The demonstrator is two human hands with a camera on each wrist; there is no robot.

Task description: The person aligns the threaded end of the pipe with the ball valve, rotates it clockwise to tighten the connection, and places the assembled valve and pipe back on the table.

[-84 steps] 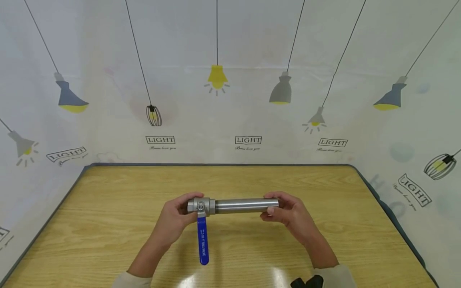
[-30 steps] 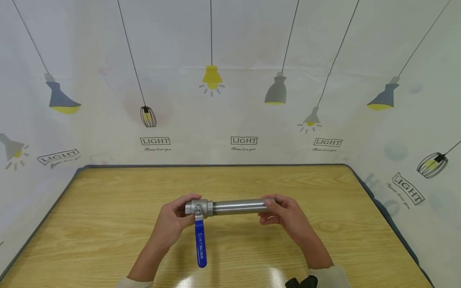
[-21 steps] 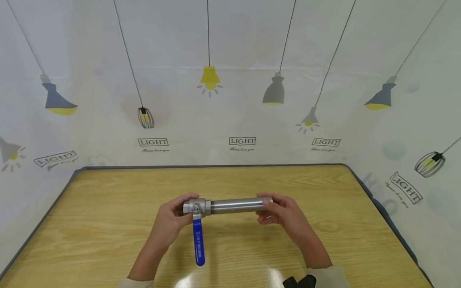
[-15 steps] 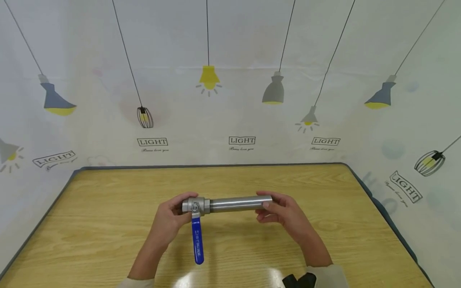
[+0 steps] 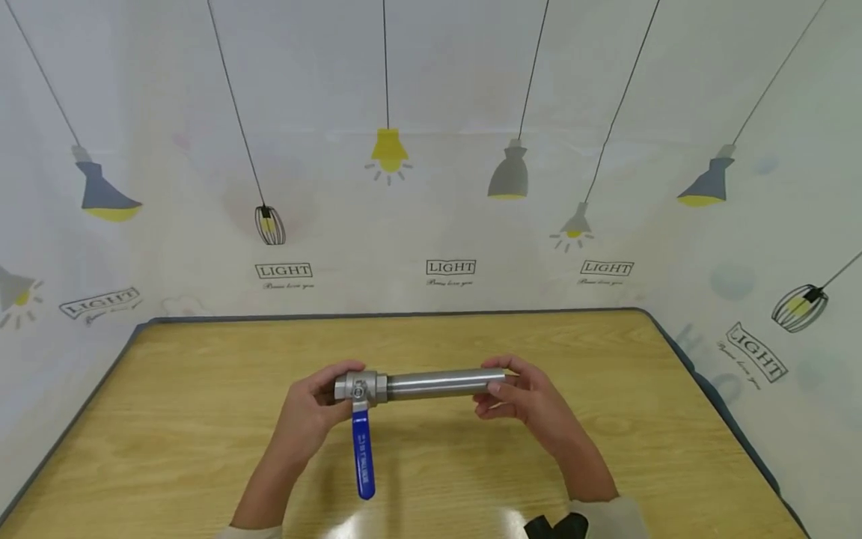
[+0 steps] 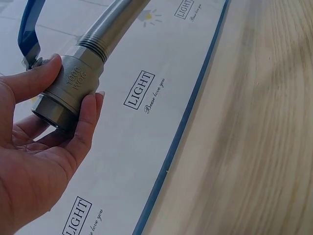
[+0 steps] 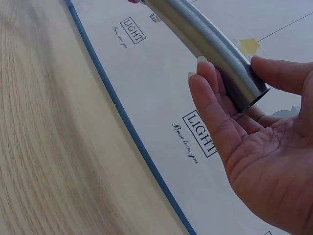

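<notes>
Above the table, a steel ball valve is joined to a straight metal pipe, the pair held nearly level. A long blue lever handle hangs from the valve toward the person. My left hand grips the valve body, thumb on one side and fingers curled beneath, as the left wrist view shows; raised lettering marks the valve body. Exposed threads show where the pipe enters it. With thumb and fingers, my right hand holds the pipe's far end, whose open rim faces the palm.
The wood-grain table has a dark blue edge strip along its back and sides. White sheeting printed with lamps rises behind and on both sides. A black object sits by the right sleeve at the bottom.
Valve, pipe and both hands have drifted slightly left in the head view, along with the background. The right thumb has shifted on the pipe's end; both hands keep their hold.
</notes>
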